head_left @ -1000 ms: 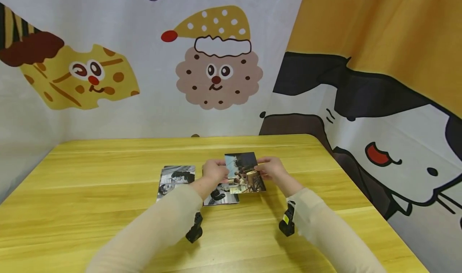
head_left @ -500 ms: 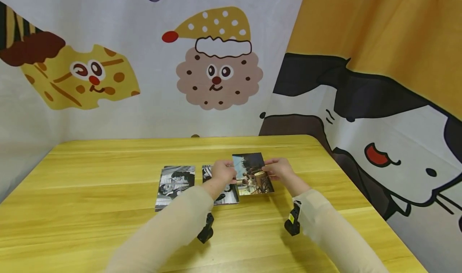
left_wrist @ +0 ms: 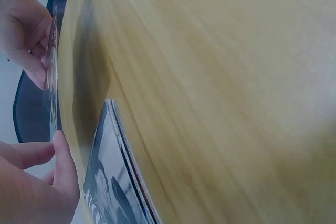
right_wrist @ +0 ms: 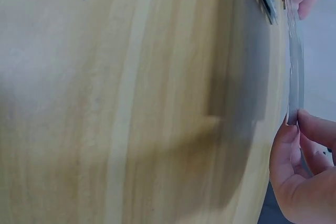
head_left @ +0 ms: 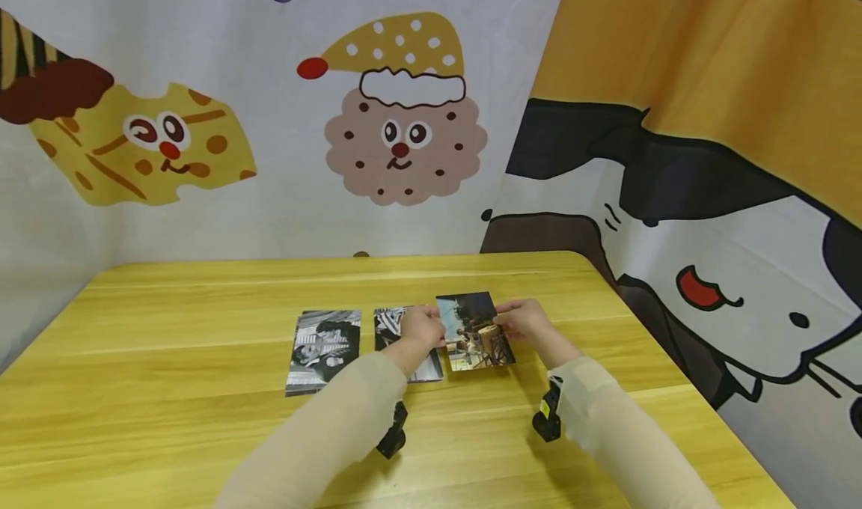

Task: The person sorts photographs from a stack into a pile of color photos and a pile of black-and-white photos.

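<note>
A colour photo print [head_left: 475, 337] with a dark top and a drum-like shape is held at its two side edges, above the table. My left hand [head_left: 423, 328] pinches its left edge; my right hand [head_left: 525, 320] pinches the right edge between thumb and fingers. In the right wrist view the held photo print [right_wrist: 295, 72] appears edge-on, its shadow falling on the wood. Partly under my left hand lies a pile of black-and-white photo prints [head_left: 387, 328]. Several layers show along the edge of that pile [left_wrist: 113, 177] in the left wrist view.
Another pile of black-and-white photo prints [head_left: 325, 350] lies to the left on the yellow wooden table [head_left: 168, 344]. A curtain with cartoon figures [head_left: 404, 150] hangs behind the table's far edge and along its right side.
Both hands have carried the colour photo print to the right, then slightly toward the near side. More of the left pile shows now, since the left arm has moved off it.
</note>
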Demonstrator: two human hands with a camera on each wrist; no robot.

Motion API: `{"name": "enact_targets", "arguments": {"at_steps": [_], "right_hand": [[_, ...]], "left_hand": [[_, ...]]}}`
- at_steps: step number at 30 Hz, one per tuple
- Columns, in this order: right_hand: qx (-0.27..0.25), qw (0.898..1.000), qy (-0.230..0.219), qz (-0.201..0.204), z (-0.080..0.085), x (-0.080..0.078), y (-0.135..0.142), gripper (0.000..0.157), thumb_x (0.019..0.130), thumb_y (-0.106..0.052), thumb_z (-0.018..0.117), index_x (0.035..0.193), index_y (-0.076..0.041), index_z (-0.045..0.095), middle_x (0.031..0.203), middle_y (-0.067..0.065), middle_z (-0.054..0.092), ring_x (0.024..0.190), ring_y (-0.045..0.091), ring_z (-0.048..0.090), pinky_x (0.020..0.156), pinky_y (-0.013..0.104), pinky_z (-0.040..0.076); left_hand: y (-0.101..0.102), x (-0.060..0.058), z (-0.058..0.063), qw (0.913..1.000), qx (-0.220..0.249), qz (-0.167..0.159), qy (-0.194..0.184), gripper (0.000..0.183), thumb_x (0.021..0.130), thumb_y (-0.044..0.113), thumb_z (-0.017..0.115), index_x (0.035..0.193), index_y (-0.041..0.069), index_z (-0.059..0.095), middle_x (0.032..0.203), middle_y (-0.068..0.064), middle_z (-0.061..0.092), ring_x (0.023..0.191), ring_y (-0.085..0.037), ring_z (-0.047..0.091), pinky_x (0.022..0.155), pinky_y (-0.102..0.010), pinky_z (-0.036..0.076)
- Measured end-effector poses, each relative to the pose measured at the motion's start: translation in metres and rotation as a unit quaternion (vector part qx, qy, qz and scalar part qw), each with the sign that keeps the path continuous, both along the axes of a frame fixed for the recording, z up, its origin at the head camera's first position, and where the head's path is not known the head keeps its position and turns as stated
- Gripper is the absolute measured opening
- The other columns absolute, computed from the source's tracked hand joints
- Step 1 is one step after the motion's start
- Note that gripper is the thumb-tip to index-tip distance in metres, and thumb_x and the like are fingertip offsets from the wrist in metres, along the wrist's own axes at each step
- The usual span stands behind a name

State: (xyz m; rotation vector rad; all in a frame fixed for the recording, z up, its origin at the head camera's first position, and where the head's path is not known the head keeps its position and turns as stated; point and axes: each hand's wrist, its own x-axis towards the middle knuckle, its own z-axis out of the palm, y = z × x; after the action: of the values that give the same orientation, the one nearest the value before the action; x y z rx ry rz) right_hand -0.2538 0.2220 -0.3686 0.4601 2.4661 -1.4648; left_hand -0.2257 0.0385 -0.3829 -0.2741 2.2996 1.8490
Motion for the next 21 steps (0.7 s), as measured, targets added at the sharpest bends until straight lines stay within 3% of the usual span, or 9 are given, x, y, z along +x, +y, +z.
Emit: {"name": "enact_targets", "arguments": {"at_steps": [4, 8, 16, 21], "right_hand": [[0.001, 1.0, -0.002, 0.005, -0.0039, -0.0004, 0.0031, 0.034, 0.087, 0.0, 0.061, 0.121, 0.006, 0.058, 0.079, 0.0, 0.061, 0.064, 0.011, 0.052, 0.064, 0.027, 0.053], [0.005, 1.0, -0.001, 0.008, -0.0072, -0.0012, 0.0051, 0.035, 0.086, 0.001, 0.061, 0.12, 0.007, 0.058, 0.071, -0.002, 0.06, 0.059, 0.01, 0.051, 0.06, 0.026, 0.053], [0.008, 1.0, -0.001, -0.002, -0.0096, -0.0029, 0.0078, 0.035, 0.086, 0.001, 0.06, 0.12, 0.007, 0.057, 0.072, 0.0, 0.059, 0.059, 0.009, 0.052, 0.057, 0.023, 0.052], [0.017, 1.0, 0.01, -0.015, -0.0094, -0.0026, 0.0084, 0.033, 0.089, -0.002, 0.057, 0.121, 0.007, 0.056, 0.092, 0.014, 0.066, 0.057, 0.008, 0.052, 0.055, 0.025, 0.052]], "left_hand": [[0.0019, -0.0008, -0.0032, 0.9999, -0.003, -0.012, -0.004, 0.045, 0.087, -0.007, 0.047, 0.131, -0.001, 0.052, 0.135, -0.02, 0.051, 0.049, -0.009, 0.046, 0.056, -0.026, 0.055], [0.0032, -0.0012, -0.0046, 0.9996, -0.017, -0.021, -0.006, 0.046, 0.086, -0.007, 0.048, 0.131, -0.001, 0.052, 0.133, -0.02, 0.052, 0.048, -0.009, 0.049, 0.056, -0.025, 0.056], [0.0024, -0.0028, -0.0032, 0.9991, -0.023, -0.035, -0.007, 0.043, 0.089, 0.001, 0.05, 0.132, -0.001, 0.051, 0.136, -0.019, 0.05, 0.063, -0.018, 0.063, 0.066, -0.03, 0.059], [-0.0043, -0.0028, 0.0025, 0.9995, 0.017, -0.027, -0.007, 0.04, 0.091, 0.005, 0.05, 0.13, -0.002, 0.052, 0.125, -0.022, 0.057, 0.087, -0.027, 0.066, 0.07, -0.033, 0.059]]}}
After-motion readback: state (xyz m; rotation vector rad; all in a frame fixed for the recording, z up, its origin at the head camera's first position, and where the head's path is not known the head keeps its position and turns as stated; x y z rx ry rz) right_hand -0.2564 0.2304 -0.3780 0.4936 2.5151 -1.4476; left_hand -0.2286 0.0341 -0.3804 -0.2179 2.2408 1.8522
